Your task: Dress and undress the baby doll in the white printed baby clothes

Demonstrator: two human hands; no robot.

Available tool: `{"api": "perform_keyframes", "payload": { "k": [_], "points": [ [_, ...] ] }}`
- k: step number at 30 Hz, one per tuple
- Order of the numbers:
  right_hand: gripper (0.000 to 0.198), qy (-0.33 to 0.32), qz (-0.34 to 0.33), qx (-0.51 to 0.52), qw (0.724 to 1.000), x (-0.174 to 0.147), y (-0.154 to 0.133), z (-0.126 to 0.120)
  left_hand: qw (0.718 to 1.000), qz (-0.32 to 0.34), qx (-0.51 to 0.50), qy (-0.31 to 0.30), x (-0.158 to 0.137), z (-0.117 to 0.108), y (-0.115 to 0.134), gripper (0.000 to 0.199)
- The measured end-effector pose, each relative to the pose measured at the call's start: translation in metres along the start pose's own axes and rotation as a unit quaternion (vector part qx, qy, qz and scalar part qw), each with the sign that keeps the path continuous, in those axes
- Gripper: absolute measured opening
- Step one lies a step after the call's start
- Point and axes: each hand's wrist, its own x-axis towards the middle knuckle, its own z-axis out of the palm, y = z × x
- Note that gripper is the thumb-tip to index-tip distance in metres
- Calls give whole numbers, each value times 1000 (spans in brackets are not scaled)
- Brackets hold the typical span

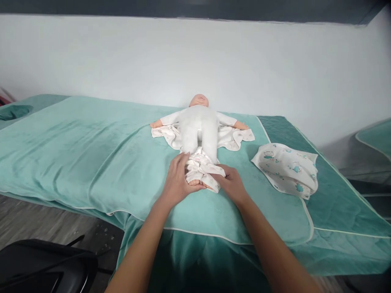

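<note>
A baby doll [200, 118] lies on its back with its head toward the wall and its arms spread. White printed baby pants [200, 162] are bunched round its lower legs, with the feet partly showing below. My left hand [178, 177] is curled round the cloth at the doll's lower left-hand leg, thumb by a foot. On the other side, my right hand [230, 183] pinches a fold of the pants; some of its fingertips are hidden by the cloth. Beneath the doll's arms and body, an open white baby shirt [233, 137] is spread out.
The bed has a light green cover [122, 154] over a darker green one. A white cloth with teal prints [287, 169] lies to the right of the doll. A black chair [45, 264] stands at the lower left, and a white wall [195, 57] rises behind.
</note>
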Motion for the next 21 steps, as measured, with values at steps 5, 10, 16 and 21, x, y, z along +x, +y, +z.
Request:
{"api": "perform_keyframes", "payload": {
  "k": [5,10,16,21],
  "points": [
    [27,-9,24,43,999,-6,-4,-1,1000,-17,14,1,3,1,-3,119],
    [61,-31,31,58,997,-9,-4,-1,999,-37,17,4,5,1,-4,109],
    [62,-34,11,37,999,-12,-3,0,999,-27,32,1,5,-2,-1,99],
    [56,-19,54,40,998,-11,-8,-2,998,-37,38,-32,2,-13,5,83]
  ]
}}
